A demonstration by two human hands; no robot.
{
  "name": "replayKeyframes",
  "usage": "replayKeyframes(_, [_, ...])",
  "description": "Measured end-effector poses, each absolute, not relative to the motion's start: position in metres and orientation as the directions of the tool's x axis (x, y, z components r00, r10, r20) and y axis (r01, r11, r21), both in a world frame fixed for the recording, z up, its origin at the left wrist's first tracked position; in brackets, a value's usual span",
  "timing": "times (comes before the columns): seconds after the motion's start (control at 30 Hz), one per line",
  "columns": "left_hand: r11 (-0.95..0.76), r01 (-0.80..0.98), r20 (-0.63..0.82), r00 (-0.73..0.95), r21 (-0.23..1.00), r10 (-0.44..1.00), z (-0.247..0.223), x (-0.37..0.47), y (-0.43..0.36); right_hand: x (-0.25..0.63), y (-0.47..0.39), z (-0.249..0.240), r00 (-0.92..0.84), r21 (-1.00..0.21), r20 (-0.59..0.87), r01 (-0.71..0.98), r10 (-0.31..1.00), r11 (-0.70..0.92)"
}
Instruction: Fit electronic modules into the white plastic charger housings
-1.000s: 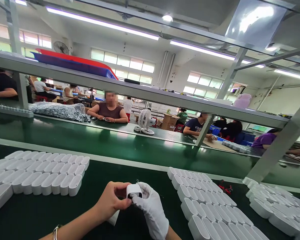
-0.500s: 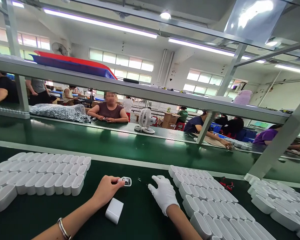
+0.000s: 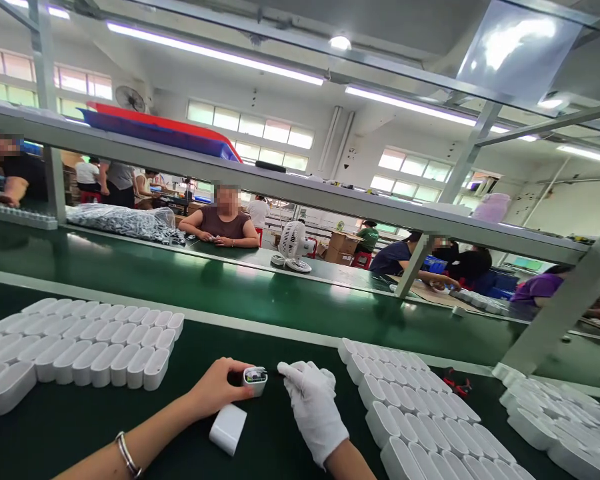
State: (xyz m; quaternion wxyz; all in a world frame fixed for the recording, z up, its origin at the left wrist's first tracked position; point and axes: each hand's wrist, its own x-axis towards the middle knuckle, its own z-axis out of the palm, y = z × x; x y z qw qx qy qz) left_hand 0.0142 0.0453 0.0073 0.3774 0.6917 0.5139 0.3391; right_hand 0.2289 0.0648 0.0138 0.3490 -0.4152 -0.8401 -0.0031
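My bare left hand (image 3: pixel 223 389) pinches a small white oval casing (image 3: pixel 255 380) whose open top shows green and dark parts inside. Just to its right is my right hand (image 3: pixel 313 403) in a white glove, thumb and fingertips together on a thin dark item that points toward the casing; what it is exactly is too small to tell. Below my left hand a white casing (image 3: pixel 229 429) lies on its side on the dark green table.
Rows of white oval cups stand at the left (image 3: pixel 100 340) and right (image 3: pixel 415 400), more at the far right (image 3: pixel 565 413). Red-handled pliers (image 3: pixel 457 383) lie behind the right rows. Beyond the green belt (image 3: pixel 230 287) are a white fan (image 3: pixel 293 245) and seated people.
My left hand has moved slightly right and down with the casing, now tilted to show its inside. My gloved hand has come left toward it, and its fingers have closed.
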Motion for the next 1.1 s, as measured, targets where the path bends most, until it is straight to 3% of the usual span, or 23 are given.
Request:
replayKeyframes(0.57, [-0.158,0.514,0.025,0.256,0.843,0.966,0.001,0.014,0.045,0.224,0.061,0.013,-0.338,-0.358,0.612,0.688,0.715,0.631])
replayKeyframes(0.83, [-0.173,0.523,0.006,0.306,0.834,0.952,0.007,0.013,0.044,0.222,0.067,0.016,-0.425,-0.264,0.600,0.695,0.678,0.669])
replayKeyframes(1.1, [-0.165,0.524,0.009,0.287,0.836,0.958,0.007,0.014,0.045,0.232,0.064,0.018,-0.397,-0.254,0.588,0.737,0.705,0.626])
